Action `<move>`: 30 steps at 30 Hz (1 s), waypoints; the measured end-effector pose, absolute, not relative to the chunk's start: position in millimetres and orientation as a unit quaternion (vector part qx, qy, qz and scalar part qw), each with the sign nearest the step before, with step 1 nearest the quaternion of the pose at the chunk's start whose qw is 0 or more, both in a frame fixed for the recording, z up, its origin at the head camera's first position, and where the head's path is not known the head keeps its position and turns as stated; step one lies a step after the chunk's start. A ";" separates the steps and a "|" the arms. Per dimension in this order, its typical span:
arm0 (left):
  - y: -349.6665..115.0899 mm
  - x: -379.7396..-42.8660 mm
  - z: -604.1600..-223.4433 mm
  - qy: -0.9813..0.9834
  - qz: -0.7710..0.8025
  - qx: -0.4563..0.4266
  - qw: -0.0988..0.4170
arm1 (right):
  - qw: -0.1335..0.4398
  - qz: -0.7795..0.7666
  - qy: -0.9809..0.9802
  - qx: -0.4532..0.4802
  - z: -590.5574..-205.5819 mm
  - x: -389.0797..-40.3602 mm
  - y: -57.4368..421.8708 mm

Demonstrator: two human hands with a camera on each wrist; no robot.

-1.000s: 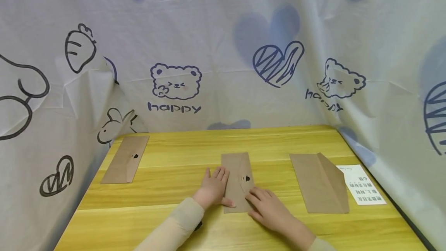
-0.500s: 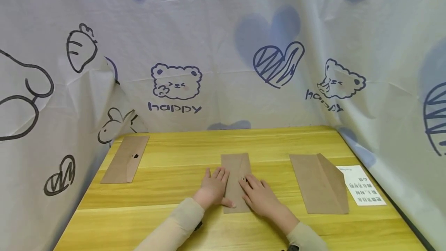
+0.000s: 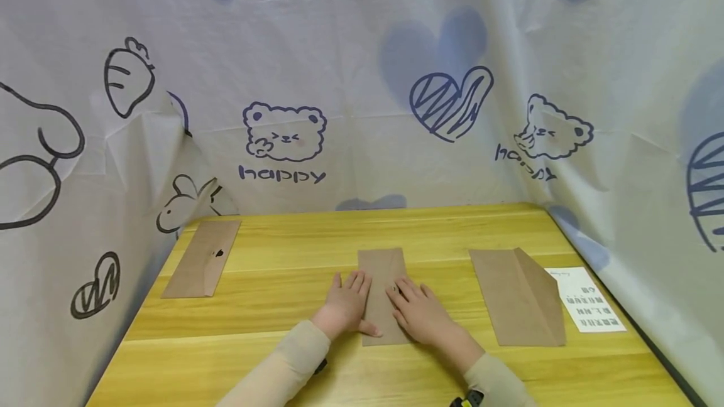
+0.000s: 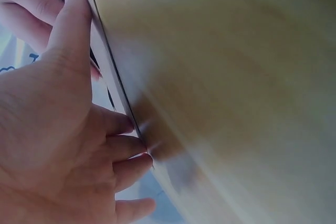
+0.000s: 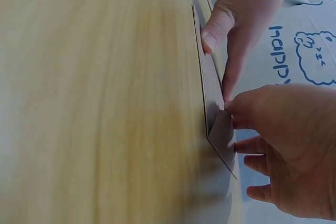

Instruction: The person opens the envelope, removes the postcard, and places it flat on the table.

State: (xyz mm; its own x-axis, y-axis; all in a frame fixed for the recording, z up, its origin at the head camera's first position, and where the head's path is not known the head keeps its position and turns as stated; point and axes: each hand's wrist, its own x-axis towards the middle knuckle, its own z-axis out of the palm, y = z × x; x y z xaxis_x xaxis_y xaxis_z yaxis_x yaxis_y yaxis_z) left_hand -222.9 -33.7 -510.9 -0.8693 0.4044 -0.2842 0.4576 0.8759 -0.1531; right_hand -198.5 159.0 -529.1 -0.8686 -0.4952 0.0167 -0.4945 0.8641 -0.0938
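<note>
Head view, middle envelope: the brown middle envelope (image 3: 381, 291) is lying flat near the middle of the yellow wood-grain table (image 3: 283, 237), between the two hands, its folded flap showing faintly along its right side.
Head view, left hand: the left hand (image 3: 344, 305) is resting along the envelope's left edge, fingers extended and thumb reaching over the near part – pressing, gripping nothing.
Head view, right hand: the right hand (image 3: 423, 314) is pressing its fingertips onto the flap side, partly covering a dark mark; grip is released, the fingers gently bent on the paper.
Head view, left envelope: a brown left envelope (image 3: 195, 262) is lying well apart at the table's left, flap folded down, bearing a black mark.
Head view, right envelope and card: a brown right envelope (image 3: 515, 306) is lying with its flap spread outward, overlapping the edge of a white printed card (image 3: 588, 300).
Head view, backdrop: a pale cloth with blue hearts and line drawings (image 3: 362, 80) is hanging behind the table.
Left wrist view: the left thumb and fingertips are meeting the envelope's edge – seen nearly edge-on, tabletop blurred.
Right wrist view: both hands are touching the same envelope, the right fingers meeting its flap side.
</note>
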 end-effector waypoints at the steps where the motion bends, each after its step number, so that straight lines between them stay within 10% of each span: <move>1: -33.6 -222.6 -510.4 0.961 -0.106 0.225 0.124 | 0.007 -0.049 0.965 -0.256 -528.9 -198.6 160.4; 30: -32.3 -220.5 -501.3 0.959 -0.106 0.221 0.140 | -0.001 -0.103 0.980 -0.168 -530.5 -189.5 216.2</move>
State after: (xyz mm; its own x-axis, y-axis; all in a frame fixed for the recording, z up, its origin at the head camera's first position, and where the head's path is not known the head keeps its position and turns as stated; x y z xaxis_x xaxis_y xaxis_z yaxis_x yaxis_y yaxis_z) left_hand -220.5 -32.3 -501.3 -0.8629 0.3942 -0.3162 0.4538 0.8798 -0.1417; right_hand -189.5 216.2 -530.5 -0.9432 -0.3300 0.0370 -0.3305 0.9220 -0.2017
